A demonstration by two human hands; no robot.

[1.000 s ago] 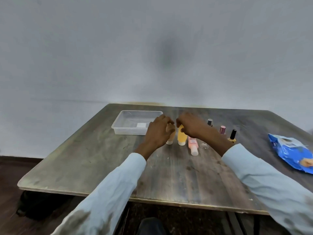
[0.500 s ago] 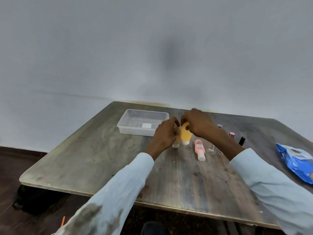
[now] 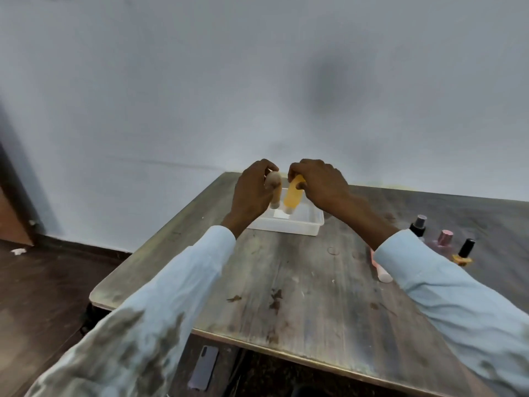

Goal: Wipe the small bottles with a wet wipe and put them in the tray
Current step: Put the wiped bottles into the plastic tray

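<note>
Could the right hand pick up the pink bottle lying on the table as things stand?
Probably not yet: the right hand grips the orange bottle over the tray, and the pink bottle lies half under its sleeve.

Pale wall (image 3: 171, 81), dark floor (image 3: 43, 282), worn wooden table (image 3: 300, 296).

Two small bottles held cap-down above a clear plastic tray (image 3: 303, 226): beige bottle (image 3: 274, 188) in the left hand (image 3: 252, 193), orange bottle (image 3: 292, 197) in the right hand (image 3: 317, 181), both slightly tilted. Pink bottle (image 3: 380, 270) lying flat on the worktop (image 3: 300, 296), partly hidden by a sleeve.
</note>
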